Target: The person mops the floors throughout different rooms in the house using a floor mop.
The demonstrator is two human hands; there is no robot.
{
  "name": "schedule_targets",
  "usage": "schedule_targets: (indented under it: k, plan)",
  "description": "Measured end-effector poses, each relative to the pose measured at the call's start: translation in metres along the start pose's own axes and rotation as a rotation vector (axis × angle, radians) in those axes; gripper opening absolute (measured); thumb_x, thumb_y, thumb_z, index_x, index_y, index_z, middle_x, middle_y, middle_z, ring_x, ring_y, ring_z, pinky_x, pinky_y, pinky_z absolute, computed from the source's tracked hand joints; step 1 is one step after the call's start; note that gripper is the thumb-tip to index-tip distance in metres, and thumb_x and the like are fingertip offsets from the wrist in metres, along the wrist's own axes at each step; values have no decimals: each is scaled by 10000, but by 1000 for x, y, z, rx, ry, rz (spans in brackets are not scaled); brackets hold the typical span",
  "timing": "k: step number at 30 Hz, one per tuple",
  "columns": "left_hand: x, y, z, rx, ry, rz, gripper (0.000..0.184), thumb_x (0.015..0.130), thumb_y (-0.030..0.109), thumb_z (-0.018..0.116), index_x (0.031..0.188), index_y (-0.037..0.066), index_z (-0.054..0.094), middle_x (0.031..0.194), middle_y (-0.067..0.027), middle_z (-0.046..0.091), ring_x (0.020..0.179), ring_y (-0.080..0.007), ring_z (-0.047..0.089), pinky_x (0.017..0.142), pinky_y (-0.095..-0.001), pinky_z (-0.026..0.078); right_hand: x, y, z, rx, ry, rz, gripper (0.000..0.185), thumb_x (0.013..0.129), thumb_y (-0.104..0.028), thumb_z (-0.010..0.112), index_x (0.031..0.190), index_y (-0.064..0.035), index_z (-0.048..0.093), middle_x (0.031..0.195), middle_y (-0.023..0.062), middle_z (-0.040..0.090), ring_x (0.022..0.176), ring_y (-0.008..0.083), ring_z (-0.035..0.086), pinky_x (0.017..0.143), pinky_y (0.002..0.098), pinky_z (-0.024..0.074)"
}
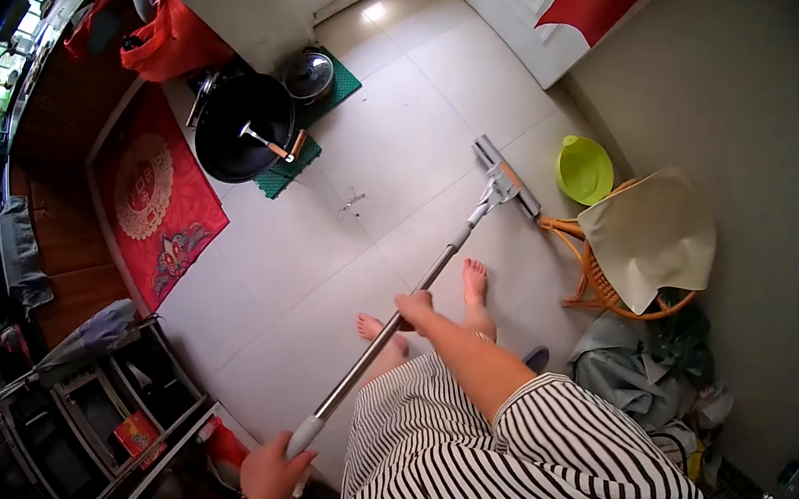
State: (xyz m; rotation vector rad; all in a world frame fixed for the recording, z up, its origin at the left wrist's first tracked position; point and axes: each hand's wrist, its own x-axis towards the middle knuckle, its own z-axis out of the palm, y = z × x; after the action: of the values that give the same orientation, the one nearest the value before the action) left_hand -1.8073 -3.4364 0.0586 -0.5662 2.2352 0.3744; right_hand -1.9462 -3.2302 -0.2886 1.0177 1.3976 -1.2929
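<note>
A long metal-handled mop [365, 355] slants across the view, its flat grey head with an orange part lying on the tiled floor [315, 274] near the rattan chair. My left hand [270, 476] is closed round the grey grip at the handle's lower end. Higher up the pole, my right hand [414, 311] is wrapped round the metal tube. Two bare feet stand on the tiles on either side of the pole. Small dark bits [354, 203] lie on the floor left of the mop head.
A black wok [224, 125] and a lidded pot [307, 75] stand on green mats at upper left, near a red mat [155, 187]. A green basin [583, 171] and a rattan chair [644, 231] stand right. Bags pile along the right wall; a shelf [140, 377] is lower left.
</note>
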Motion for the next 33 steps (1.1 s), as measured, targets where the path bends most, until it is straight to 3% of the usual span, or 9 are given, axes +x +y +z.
schedule_targets:
  k: [1, 5, 9, 17, 21, 23, 27, 28, 33]
  plan:
    - [-7, -27, -5, -1, 1, 0, 390, 695, 420, 655, 921, 106, 598, 689, -155, 599, 659, -351, 577, 548, -418, 441, -70, -22, 27, 121, 5, -7, 504, 726, -113, 523, 1085, 120, 256, 782, 218, 556, 565, 287, 596, 480, 398, 522]
    - [-50, -113, -54, -5, -15, -79, 319, 762, 284, 635, 984, 60, 590, 814, -186, 608, 741, -351, 578, 618, -379, 447, -59, 54, 150, -177, -26, -52, 581, 726, -224, 536, 1100, 139, 281, 820, 226, 583, 587, 289, 615, 485, 406, 506]
    - [-93, -167, -99, 15, -7, -197, 294, 756, 268, 655, 943, 45, 609, 788, -170, 614, 710, -322, 589, 611, -368, 449, -120, 75, 238, 140, -270, 68, 285, 771, -150, 520, 891, 88, 420, 708, 148, 582, 571, 240, 615, 517, 390, 555]
    - [-94, -198, -51, -429, 87, -146, 282, 739, 179, 673, 929, -20, 608, 760, -138, 631, 675, -185, 574, 619, -326, 447, -85, 68, 231, -112, -246, -74, 237, 760, -139, 528, 790, 91, 480, 666, 145, 589, 535, 248, 614, 454, 378, 539]
    - [-31, -128, -20, -350, -71, -197, 267, 810, 211, 590, 932, -26, 609, 794, -140, 635, 703, -181, 586, 635, -320, 448, -37, -27, 166, -526, -21, -385, 408, 714, -289, 562, 715, 119, 575, 712, 247, 611, 634, 267, 633, 539, 361, 505]
    - [26, -108, 34, -613, 117, -42, 371, 728, 344, 656, 930, 40, 588, 707, -171, 605, 675, -341, 596, 595, -397, 456, -33, -106, 133, -813, 109, -504, 373, 683, -285, 607, 721, 86, 601, 738, 252, 612, 722, 333, 619, 684, 389, 487]
    - [126, 1, -3, -736, 187, 67, 333, 767, 297, 618, 937, 12, 582, 714, -185, 607, 676, -349, 601, 597, -385, 460, 89, -217, 97, -732, 281, -696, 316, 699, -260, 618, 626, 43, 565, 594, 192, 580, 555, 272, 610, 558, 389, 498]
    - [151, 23, -11, -812, 198, 109, 320, 777, 288, 603, 938, 13, 571, 703, -190, 603, 673, -356, 597, 590, -392, 458, 75, -258, 96, -637, 215, -509, 291, 697, -217, 624, 753, 67, 595, 753, 237, 615, 720, 329, 626, 679, 388, 499]
    - [235, 84, -13, -822, 39, 117, 378, 801, 232, 577, 1091, 1, 501, 800, -196, 616, 741, -343, 604, 638, -374, 468, 132, -347, 85, -650, 274, -507, 416, 731, -204, 589, 997, 101, 495, 901, 250, 606, 787, 342, 625, 697, 397, 505]
